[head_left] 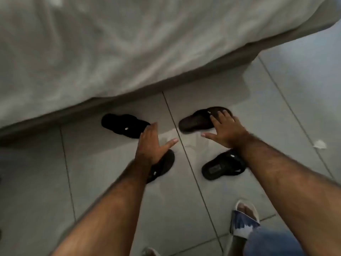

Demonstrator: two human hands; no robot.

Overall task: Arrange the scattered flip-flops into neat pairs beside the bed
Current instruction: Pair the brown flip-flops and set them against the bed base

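Four black flip-flops counted on the tiled floor point(110, 172) beside the bed point(110, 43). My left hand point(150, 145), fingers spread, holds nothing; one lies beyond it, one beneath my wrist. My right hand point(226, 129), open, overlaps a third point(197, 120); the fourth point(221, 166) lies nearer me.

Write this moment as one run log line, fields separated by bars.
stage: reaching | left hand: open, above flip-flops | right hand: open, over far right flip-flop | four flip-flops scattered, unpaired | bed behind
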